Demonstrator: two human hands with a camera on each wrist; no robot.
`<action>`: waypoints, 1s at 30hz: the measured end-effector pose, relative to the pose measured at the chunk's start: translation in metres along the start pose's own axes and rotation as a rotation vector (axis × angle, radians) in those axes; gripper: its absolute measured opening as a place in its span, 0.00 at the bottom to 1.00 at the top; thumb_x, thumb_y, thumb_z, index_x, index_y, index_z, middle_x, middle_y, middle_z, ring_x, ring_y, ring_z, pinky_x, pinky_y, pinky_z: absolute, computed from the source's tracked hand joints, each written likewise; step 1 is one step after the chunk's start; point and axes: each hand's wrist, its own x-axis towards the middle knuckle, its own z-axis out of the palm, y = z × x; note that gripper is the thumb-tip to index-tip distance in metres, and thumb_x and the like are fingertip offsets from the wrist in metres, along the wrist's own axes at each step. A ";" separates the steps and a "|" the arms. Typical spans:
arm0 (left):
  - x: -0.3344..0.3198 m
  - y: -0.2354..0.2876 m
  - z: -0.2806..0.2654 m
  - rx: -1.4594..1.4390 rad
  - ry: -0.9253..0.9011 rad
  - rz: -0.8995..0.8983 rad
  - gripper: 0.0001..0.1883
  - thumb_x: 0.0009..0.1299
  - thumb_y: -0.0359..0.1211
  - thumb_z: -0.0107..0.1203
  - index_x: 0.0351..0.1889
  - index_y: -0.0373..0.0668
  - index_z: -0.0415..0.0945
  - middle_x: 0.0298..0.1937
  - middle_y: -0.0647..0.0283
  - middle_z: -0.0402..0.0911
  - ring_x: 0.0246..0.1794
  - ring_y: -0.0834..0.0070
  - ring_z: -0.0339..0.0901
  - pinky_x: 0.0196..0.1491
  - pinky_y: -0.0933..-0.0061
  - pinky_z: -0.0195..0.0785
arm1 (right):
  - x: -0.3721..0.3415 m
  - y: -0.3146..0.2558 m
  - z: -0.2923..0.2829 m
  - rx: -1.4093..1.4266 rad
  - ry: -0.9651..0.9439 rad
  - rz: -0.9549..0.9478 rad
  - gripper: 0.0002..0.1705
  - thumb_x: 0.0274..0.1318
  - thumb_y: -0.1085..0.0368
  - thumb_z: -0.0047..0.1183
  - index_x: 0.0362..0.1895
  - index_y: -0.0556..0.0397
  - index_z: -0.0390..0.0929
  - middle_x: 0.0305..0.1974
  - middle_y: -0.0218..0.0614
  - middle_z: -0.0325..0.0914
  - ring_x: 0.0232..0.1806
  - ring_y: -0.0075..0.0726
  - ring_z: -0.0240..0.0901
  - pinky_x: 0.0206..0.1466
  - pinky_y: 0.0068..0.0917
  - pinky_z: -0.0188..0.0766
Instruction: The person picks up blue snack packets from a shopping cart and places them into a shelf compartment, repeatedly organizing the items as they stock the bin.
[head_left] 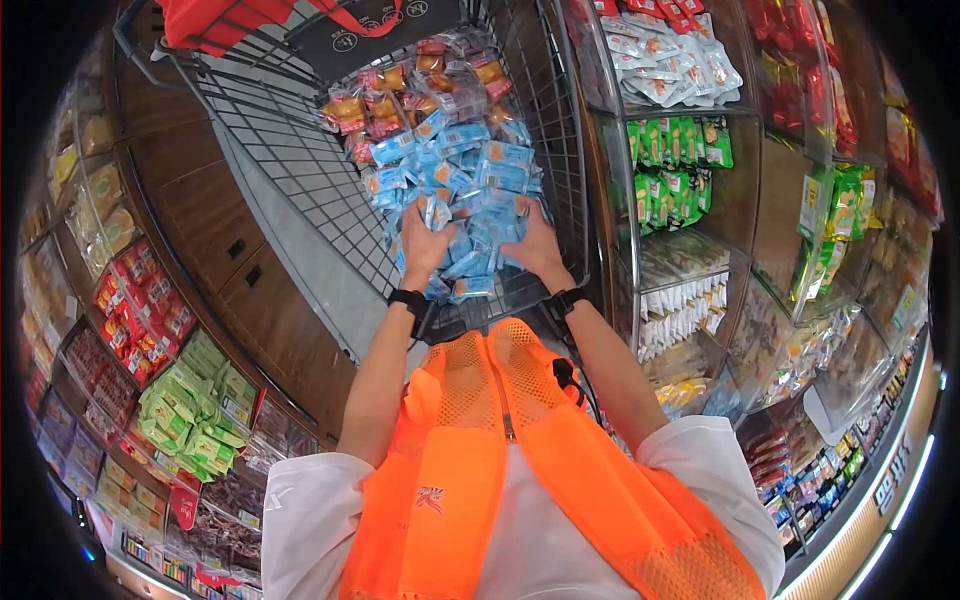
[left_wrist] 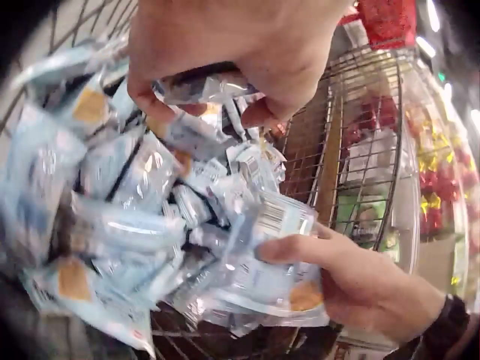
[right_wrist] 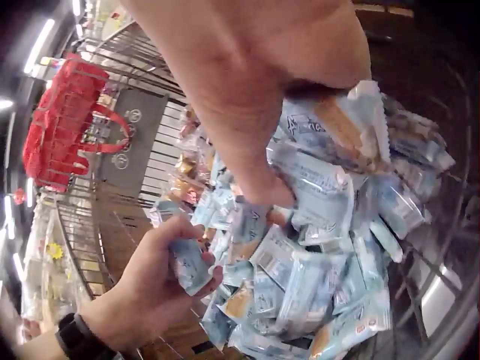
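Note:
A heap of light-blue snack packets (head_left: 470,185) fills the near part of a wire shopping cart (head_left: 285,160). On its left side my left hand (head_left: 425,245) grips a blue packet (right_wrist: 191,266), with fingers curled round it. My right hand (head_left: 535,245) holds another blue packet (left_wrist: 277,262) on the heap's right side, thumb pressed on its printed face. Part of this packet shows from under the right hand (right_wrist: 247,112) in the right wrist view. Behind the blue heap lie bread-like snacks (head_left: 385,105) in clear and red wrapping.
A red bag (head_left: 230,22) hangs at the cart's far end beside a dark panel (head_left: 345,42). Clear snack bins (head_left: 690,150) line the right side, close to the cart. Wooden cabinets (head_left: 200,210) and more snack bins (head_left: 190,410) stand on the left.

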 end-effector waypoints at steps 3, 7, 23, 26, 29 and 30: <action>0.021 0.008 -0.025 0.158 -0.205 0.005 0.38 0.52 0.35 0.73 0.60 0.37 0.68 0.57 0.49 0.71 0.54 0.48 0.74 0.51 0.53 0.71 | 0.009 -0.023 -0.006 -0.351 0.200 -0.332 0.40 0.42 0.68 0.70 0.63 0.44 0.68 0.49 0.45 0.74 0.52 0.54 0.72 0.53 0.51 0.71; 0.033 0.017 -0.013 0.287 -0.407 0.072 0.34 0.49 0.32 0.74 0.56 0.44 0.72 0.54 0.57 0.74 0.53 0.53 0.77 0.51 0.54 0.73 | 0.041 -0.009 0.014 -0.703 0.111 -0.472 0.32 0.47 0.74 0.62 0.59 0.44 0.72 0.50 0.45 0.71 0.54 0.54 0.68 0.54 0.51 0.70; -0.002 0.023 -0.028 0.485 -0.493 0.287 0.34 0.53 0.41 0.71 0.58 0.44 0.72 0.47 0.49 0.81 0.52 0.52 0.77 0.52 0.51 0.73 | 0.036 0.028 0.058 -0.930 -0.120 -0.330 0.26 0.52 0.58 0.60 0.59 0.35 0.77 0.64 0.42 0.66 0.68 0.54 0.57 0.60 0.54 0.65; -0.022 -0.018 -0.030 0.277 -0.291 0.344 0.35 0.50 0.44 0.74 0.53 0.39 0.72 0.50 0.49 0.78 0.53 0.49 0.76 0.53 0.52 0.72 | 0.038 0.064 0.076 -0.927 -0.142 -0.457 0.22 0.61 0.61 0.47 0.60 0.33 0.77 0.66 0.42 0.66 0.70 0.58 0.59 0.65 0.61 0.62; -0.020 -0.016 -0.045 0.045 -0.330 0.143 0.38 0.48 0.49 0.77 0.52 0.38 0.73 0.47 0.49 0.81 0.50 0.52 0.80 0.52 0.56 0.73 | 0.038 0.048 0.047 -0.964 -0.298 -0.457 0.28 0.54 0.65 0.55 0.62 0.32 0.76 0.67 0.44 0.64 0.69 0.58 0.61 0.58 0.50 0.74; -0.022 -0.007 -0.057 -0.002 -0.316 0.060 0.39 0.48 0.51 0.77 0.52 0.38 0.74 0.46 0.49 0.83 0.49 0.53 0.81 0.51 0.58 0.73 | 0.039 0.045 0.042 -0.987 -0.334 -0.478 0.33 0.49 0.66 0.60 0.63 0.32 0.75 0.66 0.44 0.66 0.66 0.58 0.65 0.55 0.45 0.77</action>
